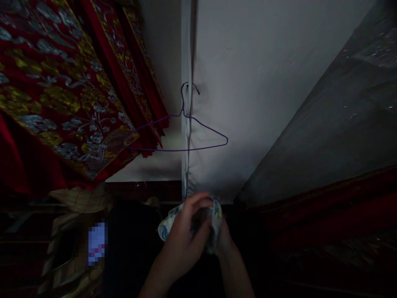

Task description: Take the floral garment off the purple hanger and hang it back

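In the head view, a white cloth printed with blue and green is bunched between the person's hands, below a thin purple wire hanger. The left hand has its fingers curled over the cloth, gripping it. The right hand lies against the cloth's far side; whether its fingers grip or merely support cannot be told.

The likeliest trouble is the bundle slipping: its folds look loose, and a lapse in the left hand's hold could drop it into the darkness underneath. A raised arm or swinging fabric might also knock the hanger off, since it seems to hang by its hook alone beside a narrow pale vertical strip. Its left corner overlaps a red hanging textile with gold and silver embroidery, so a sideways tug could catch the stitching.

Dim light and blur hide the cloth's shape and most of the right fingers. The forearms are cut off at the bottom edge, and a pixelated blue patch at lower left is unreadable.
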`<state>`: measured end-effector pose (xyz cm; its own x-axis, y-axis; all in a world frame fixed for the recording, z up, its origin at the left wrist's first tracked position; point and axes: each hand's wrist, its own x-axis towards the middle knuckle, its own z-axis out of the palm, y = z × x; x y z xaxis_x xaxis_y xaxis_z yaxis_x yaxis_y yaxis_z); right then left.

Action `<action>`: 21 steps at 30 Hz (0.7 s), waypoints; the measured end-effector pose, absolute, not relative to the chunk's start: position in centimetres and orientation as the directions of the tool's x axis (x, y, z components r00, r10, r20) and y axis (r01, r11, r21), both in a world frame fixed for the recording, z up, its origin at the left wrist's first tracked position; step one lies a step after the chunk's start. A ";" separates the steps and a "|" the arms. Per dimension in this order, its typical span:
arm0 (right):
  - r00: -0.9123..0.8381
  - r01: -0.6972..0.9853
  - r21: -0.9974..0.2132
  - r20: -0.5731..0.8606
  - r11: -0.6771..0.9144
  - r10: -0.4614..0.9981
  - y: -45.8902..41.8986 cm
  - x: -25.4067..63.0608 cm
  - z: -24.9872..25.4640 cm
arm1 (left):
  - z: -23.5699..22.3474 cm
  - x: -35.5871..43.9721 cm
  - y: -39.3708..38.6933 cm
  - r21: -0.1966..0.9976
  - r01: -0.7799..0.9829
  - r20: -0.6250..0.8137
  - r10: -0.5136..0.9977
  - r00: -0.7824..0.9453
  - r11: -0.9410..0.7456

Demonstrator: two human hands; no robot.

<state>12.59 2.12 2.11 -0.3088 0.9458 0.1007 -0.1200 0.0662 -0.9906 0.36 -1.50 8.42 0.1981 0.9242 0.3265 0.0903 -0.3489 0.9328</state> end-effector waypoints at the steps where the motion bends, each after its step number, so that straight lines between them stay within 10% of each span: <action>1: -0.320 -0.158 -0.988 0.053 0.002 0.946 2.0 12.7 2.7 | 8.4 -0.1 -0.9 0.935 0.112 0.319 0.935 0.157 -0.337; 7: -0.684 -0.094 -0.936 -0.187 -0.340 0.705 2.2 13.3 6.0 | 8.7 -4.2 2.1 0.947 0.135 0.204 0.870 0.448 -0.292; 13: -0.920 0.267 -0.963 -0.246 0.028 0.304 5.0 15.7 10.7 | 6.4 -8.1 1.5 0.759 0.518 -0.017 0.782 0.622 -0.395; 17: -0.528 0.367 -0.866 0.106 0.339 0.843 8.3 16.7 13.5 | 5.3 -12.6 1.9 0.504 0.802 -0.057 0.914 0.402 -0.321; 21: 0.000 0.388 -0.767 0.554 0.511 0.832 12.0 15.5 13.7 | 7.8 -16.4 3.2 0.493 0.840 0.116 0.974 0.195 -0.227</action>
